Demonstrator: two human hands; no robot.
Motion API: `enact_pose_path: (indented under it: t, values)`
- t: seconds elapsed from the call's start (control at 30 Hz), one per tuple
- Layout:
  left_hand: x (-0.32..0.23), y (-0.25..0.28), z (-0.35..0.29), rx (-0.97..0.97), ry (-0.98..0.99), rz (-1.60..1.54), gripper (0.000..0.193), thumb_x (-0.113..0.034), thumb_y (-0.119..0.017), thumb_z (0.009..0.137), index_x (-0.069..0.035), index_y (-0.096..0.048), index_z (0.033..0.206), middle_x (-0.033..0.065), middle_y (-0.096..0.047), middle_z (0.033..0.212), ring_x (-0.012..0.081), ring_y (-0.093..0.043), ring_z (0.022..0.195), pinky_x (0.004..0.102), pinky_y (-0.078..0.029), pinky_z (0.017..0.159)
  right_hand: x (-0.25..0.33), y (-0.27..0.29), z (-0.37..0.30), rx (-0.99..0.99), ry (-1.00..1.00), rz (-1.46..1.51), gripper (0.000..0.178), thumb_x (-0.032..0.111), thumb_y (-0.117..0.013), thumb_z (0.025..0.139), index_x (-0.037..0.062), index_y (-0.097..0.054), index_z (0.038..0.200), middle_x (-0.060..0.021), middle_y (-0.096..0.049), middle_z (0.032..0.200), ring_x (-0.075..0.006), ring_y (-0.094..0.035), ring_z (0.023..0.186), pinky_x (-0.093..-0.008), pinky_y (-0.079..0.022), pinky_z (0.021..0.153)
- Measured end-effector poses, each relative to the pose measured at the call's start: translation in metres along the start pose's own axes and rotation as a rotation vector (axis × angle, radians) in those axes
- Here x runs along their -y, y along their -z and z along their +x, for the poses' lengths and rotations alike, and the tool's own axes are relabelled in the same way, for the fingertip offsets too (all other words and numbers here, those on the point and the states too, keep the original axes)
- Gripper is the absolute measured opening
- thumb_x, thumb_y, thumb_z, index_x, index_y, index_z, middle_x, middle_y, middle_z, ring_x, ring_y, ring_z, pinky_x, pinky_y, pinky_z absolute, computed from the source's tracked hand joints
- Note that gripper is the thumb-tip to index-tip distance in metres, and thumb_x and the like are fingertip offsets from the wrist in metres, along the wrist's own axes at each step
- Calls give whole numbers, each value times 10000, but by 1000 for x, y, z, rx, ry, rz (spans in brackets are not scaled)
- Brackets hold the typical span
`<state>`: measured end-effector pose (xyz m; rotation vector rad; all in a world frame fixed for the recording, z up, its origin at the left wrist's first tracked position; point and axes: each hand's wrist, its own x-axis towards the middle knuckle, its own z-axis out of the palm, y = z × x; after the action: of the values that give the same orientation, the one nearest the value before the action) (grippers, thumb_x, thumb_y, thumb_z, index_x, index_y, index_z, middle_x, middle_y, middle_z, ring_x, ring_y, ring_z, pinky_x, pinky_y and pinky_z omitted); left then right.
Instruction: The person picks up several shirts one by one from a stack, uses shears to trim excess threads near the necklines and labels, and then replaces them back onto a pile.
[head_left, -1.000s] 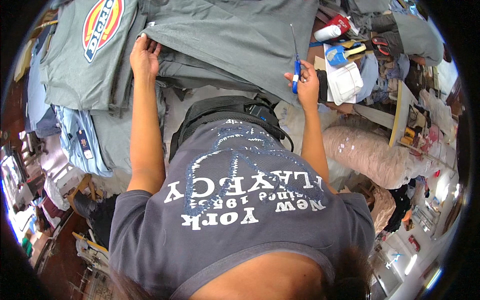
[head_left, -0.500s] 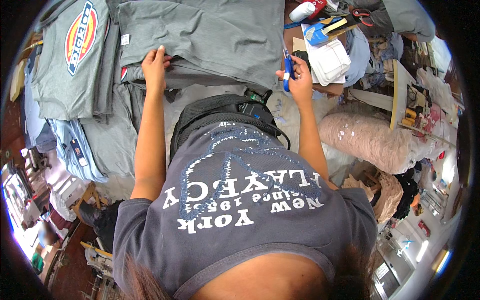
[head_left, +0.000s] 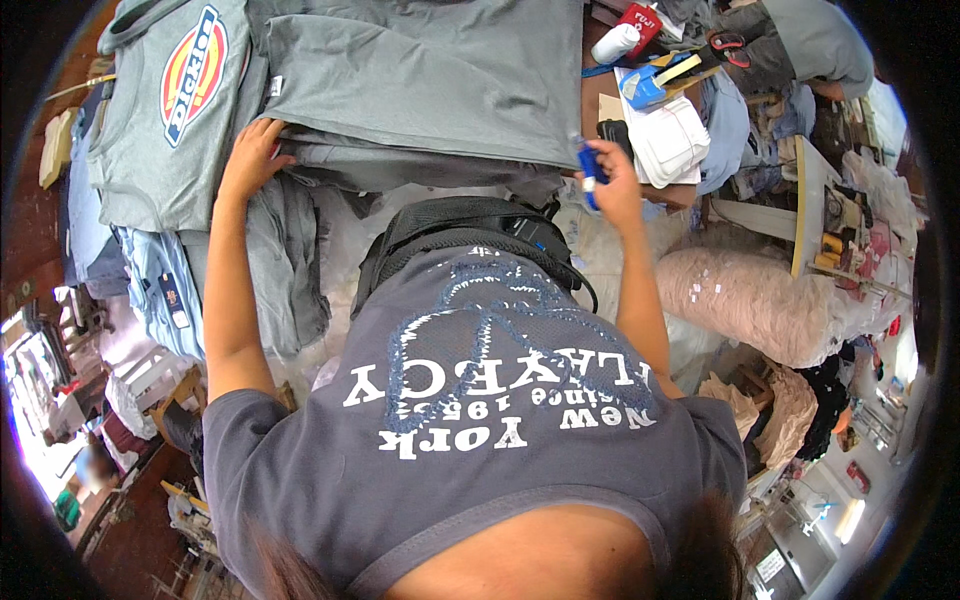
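A grey T-shirt point(head_left: 430, 85) lies folded flat on a stack of similar grey garments in front of me. At its left near edge, by a small white label point(head_left: 276, 87), my left hand point(head_left: 250, 165) has its fingers closed on the cloth. My right hand point(head_left: 617, 180) is raised just off the shirt's right near corner. It grips slim blue thread snips point(head_left: 587, 178), whose tip points away from me and is blurred. Left of the shirt is another grey T-shirt point(head_left: 130, 150) with a large colourful printed badge.
Right of the shirts, a brown surface holds a white foam box point(head_left: 668, 140), a blue holder point(head_left: 648, 88) and a white spool point(head_left: 615, 43). A plastic-wrapped pinkish bundle point(head_left: 740, 300) lies nearer right. Light blue garments point(head_left: 165, 290) hang at left. Another person's arm point(head_left: 830, 45) shows far right.
My left hand has moved left along the shirt's near edge to its corner by the label. The right hand stays beside the right corner with the snips. The whole view has shifted slightly.
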<state>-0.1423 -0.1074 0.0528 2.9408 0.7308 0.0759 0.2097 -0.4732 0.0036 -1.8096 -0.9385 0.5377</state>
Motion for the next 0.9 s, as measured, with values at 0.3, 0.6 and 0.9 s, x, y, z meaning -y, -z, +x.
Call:
enact_pose_path:
  t: [0.3,0.6,0.9]
  values:
    - [22,9,32,67,57,-144,279,-324,-544,794,-48,-585,780,131,-591,674,313,-567,632,361,-410,587,21,19,59,-181,-171,-433,371,76,-606,655,108,-513,1013,-101,-607,708,-209,-582,624,-308,-430,560]
    - [5,-5,23,-87,21,-57,193,-252,-607,737,-109,-574,863,33,-586,842,199,-547,835,361,-342,760,42,-12,55,-441,-149,-656,346,110,-596,696,132,-508,1030,-131,-618,820,-280,-605,753,-373,-456,643]
    - [-109,-61,43,-42,-434,-348,497,-228,-534,790,-95,-377,1243,82,-373,1292,229,-312,1221,400,-268,989,58,-111,55,-287,74,-334,399,4,-550,656,127,-503,1033,-135,-593,929,-317,-582,827,-378,-465,686]
